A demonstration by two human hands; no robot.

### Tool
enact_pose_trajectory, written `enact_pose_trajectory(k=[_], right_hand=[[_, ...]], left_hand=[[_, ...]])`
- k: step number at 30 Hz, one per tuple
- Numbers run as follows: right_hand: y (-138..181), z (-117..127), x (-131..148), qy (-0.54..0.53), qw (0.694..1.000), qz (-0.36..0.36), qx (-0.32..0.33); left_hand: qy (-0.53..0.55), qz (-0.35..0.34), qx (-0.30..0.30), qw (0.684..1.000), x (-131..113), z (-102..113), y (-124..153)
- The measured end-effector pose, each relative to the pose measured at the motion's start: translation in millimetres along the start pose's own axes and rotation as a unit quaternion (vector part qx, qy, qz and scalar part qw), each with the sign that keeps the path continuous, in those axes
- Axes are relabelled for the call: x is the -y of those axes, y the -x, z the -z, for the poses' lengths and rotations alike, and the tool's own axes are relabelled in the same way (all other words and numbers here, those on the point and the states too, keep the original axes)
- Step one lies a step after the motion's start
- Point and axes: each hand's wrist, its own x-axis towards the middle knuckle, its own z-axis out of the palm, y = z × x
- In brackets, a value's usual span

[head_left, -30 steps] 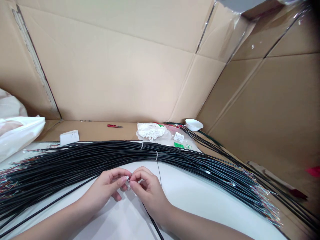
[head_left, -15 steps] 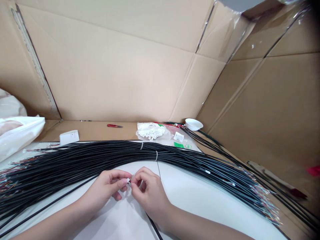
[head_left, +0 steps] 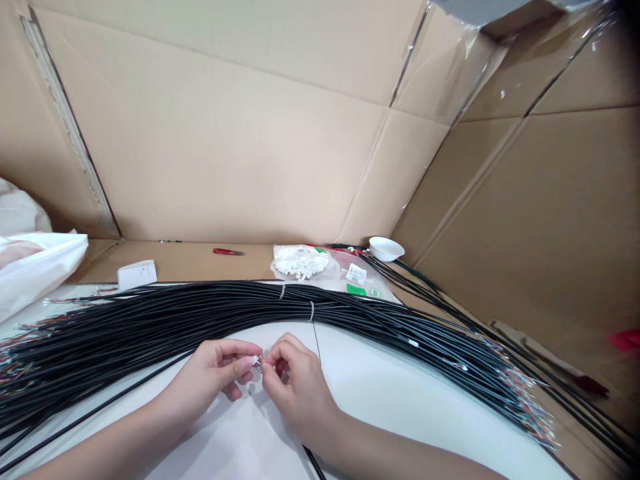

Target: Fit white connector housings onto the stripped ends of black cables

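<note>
My left hand (head_left: 225, 367) pinches a small white connector (head_left: 255, 360) between thumb and forefinger, over the white table. Right beside it, my right hand (head_left: 293, 373) is closed in a pinch on thin wires (head_left: 259, 366) that lead to the connector. From under my right hand a black cable (head_left: 313, 461) runs down to the bottom edge. Fingers cover most of the wires and part of the connector. Beyond both hands lies a thick bundle of black cables (head_left: 200, 310), held by pale ties (head_left: 312, 311), with coloured wire ends at both sides.
Behind the bundle, a clear bag of white connectors (head_left: 303, 265) lies near red-handled snips (head_left: 229, 251), a white bowl (head_left: 387, 249) and a small white box (head_left: 137, 275). White plastic bags (head_left: 40, 267) sit at the left. Cardboard walls (head_left: 225, 133) enclose the back and right.
Both hands stay together at the same spot, with only slight finger movement around the connector and wires. The whole view has shifted very slightly.
</note>
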Motion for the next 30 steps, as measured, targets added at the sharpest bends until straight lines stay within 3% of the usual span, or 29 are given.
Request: enact_pose_trajectory(k=[20, 30], right_hand=[[0.8, -1.5, -0.1, 0.031, 0.999, -0.006, 0.006], [1.8, -5.2, -6.6, 0.094, 0.986, 0.130, -0.048]], left_hand=[[0.009, 0.008, 0.009, 1.000, -1.6, -0.8, 1.2], [0.003, 0.016, 0.022, 1.000, -7.4, -3.0, 2.3]])
